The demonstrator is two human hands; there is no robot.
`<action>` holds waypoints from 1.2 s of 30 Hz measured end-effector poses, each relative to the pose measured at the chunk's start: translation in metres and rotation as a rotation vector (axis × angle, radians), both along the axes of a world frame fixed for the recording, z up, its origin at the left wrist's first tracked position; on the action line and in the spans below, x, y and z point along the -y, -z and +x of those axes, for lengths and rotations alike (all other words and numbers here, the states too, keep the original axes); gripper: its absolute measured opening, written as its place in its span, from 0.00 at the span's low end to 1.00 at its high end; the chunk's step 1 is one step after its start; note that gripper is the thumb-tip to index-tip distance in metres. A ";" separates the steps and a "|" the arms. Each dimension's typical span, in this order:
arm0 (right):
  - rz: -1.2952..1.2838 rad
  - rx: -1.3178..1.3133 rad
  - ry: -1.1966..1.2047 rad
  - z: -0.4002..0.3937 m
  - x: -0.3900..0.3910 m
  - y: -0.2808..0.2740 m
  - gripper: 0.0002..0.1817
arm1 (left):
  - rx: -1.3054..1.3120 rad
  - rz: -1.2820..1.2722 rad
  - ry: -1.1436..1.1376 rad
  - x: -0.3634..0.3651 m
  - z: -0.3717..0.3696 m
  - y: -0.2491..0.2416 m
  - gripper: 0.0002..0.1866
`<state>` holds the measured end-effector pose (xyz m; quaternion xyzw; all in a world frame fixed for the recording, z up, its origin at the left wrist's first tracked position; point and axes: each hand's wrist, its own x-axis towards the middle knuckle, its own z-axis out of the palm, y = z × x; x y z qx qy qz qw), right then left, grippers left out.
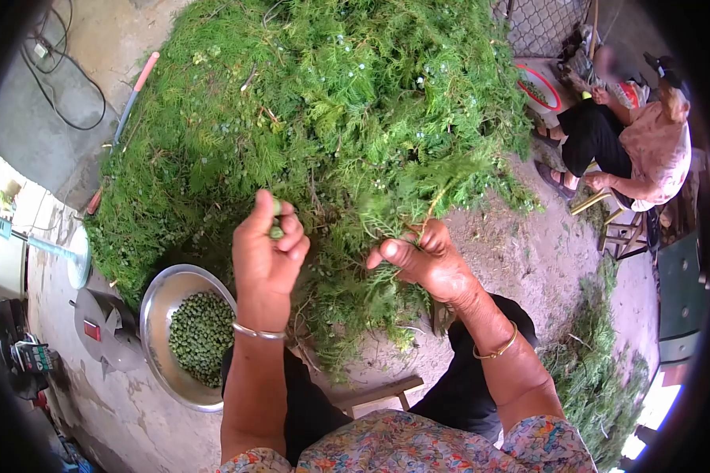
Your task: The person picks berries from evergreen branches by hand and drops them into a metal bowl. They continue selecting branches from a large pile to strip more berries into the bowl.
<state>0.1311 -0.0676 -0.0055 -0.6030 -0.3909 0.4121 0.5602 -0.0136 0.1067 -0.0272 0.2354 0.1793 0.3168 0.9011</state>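
Note:
My left hand (262,256) is curled, palm up, around a few small green cones (276,232), over the near edge of a big pile of evergreen branches (315,102). Between thumb and fingers, my right hand (432,264) pinches a feathery evergreen sprig (383,226), whose thin stem sticks up past the fingers. A gap separates the two hands. Left of my left forearm, a metal basin (155,335) holds many similar green cones (199,335).
On the right, another person (655,150) sits on a low stool, close to a red-rimmed basket (556,94). Loose branches (584,370) lie at lower right. A fan (79,256) and a round grey stool (118,347) stand left of the basin. A wooden bench (383,392) is between my legs.

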 end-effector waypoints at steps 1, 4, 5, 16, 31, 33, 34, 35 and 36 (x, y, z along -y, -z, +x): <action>0.040 0.020 -0.016 0.000 0.001 -0.002 0.11 | 0.114 -0.051 0.105 -0.008 -0.004 -0.001 0.16; 0.107 0.150 -0.021 -0.001 0.001 0.007 0.08 | 0.054 -0.125 0.147 0.003 0.001 -0.002 0.12; 0.200 0.252 -0.007 -0.003 0.000 0.009 0.07 | 0.049 -0.140 0.167 0.007 0.001 0.002 0.09; 0.065 0.192 0.191 -0.004 -0.004 0.015 0.07 | -0.204 0.204 0.141 0.033 0.009 -0.009 0.10; 0.129 0.157 0.143 -0.008 -0.010 0.002 0.05 | -0.402 0.510 0.200 0.058 0.021 -0.009 0.08; 0.090 0.194 0.124 -0.007 -0.008 0.002 0.05 | -0.425 0.545 0.213 0.060 0.021 -0.008 0.08; 0.053 0.229 0.099 -0.008 -0.008 0.002 0.05 | -0.451 0.580 0.219 0.060 0.021 -0.008 0.08; 0.037 0.253 0.097 -0.007 -0.010 0.009 0.06 | -0.452 0.580 0.221 0.061 0.022 -0.008 0.08; 0.037 0.252 0.097 -0.007 -0.010 0.014 0.06 | -0.461 0.572 0.211 0.061 0.022 -0.007 0.08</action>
